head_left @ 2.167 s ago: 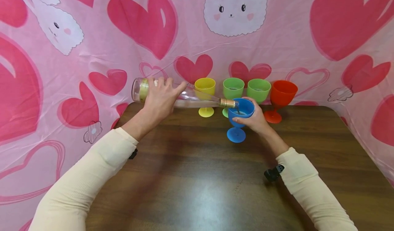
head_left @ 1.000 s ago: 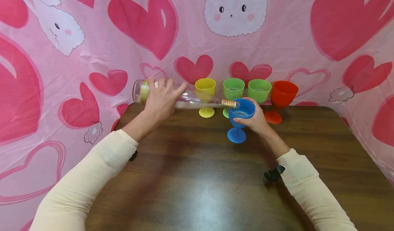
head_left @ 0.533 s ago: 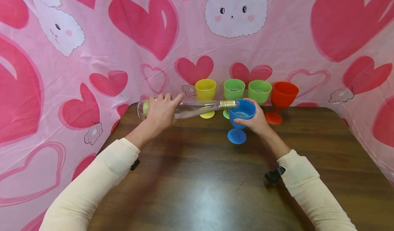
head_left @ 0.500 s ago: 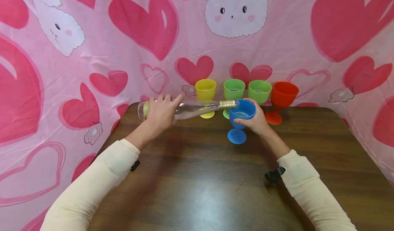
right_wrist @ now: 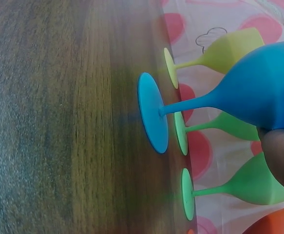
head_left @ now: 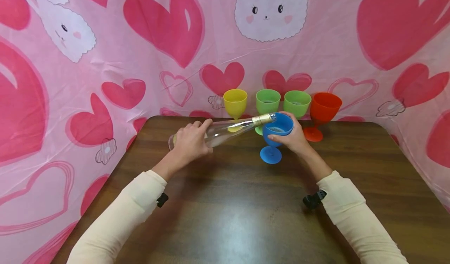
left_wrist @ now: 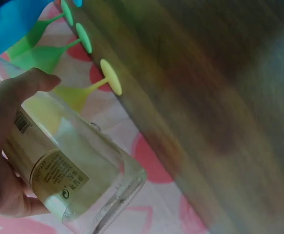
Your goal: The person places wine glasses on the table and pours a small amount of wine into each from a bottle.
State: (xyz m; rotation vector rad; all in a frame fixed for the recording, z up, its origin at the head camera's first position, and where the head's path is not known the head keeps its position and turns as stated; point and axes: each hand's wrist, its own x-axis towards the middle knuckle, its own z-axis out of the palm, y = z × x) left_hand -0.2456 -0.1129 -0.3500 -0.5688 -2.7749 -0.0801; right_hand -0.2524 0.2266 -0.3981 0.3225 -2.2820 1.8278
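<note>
My left hand (head_left: 192, 141) grips a clear glass bottle (head_left: 228, 132) around its body. The bottle tilts with its gold-collared neck raised to the right, its mouth at the rim of a blue goblet (head_left: 271, 142). In the left wrist view, the bottle's base and back label (left_wrist: 59, 178) face the camera. My right hand (head_left: 294, 136) holds the goblet's bowl from the right, thumb in front. Some liquid with bubbles lies in the goblet; no stream from the bottle shows. In the right wrist view, the goblet's round foot (right_wrist: 152, 114) is near the tabletop; I cannot tell whether it touches.
Along the table's (head_left: 225, 217) back edge stand a yellow goblet (head_left: 235, 102), two green goblets (head_left: 268, 100) (head_left: 297, 102) and a red goblet (head_left: 324, 107). Both green ones hold some liquid. Behind them hangs a pink cloth (head_left: 218, 29) with hearts.
The bottle's base has come down and toward me with my left hand, so its neck now points upward. The stream seen earlier has stopped. My right hand and the blue goblet stay in place.
</note>
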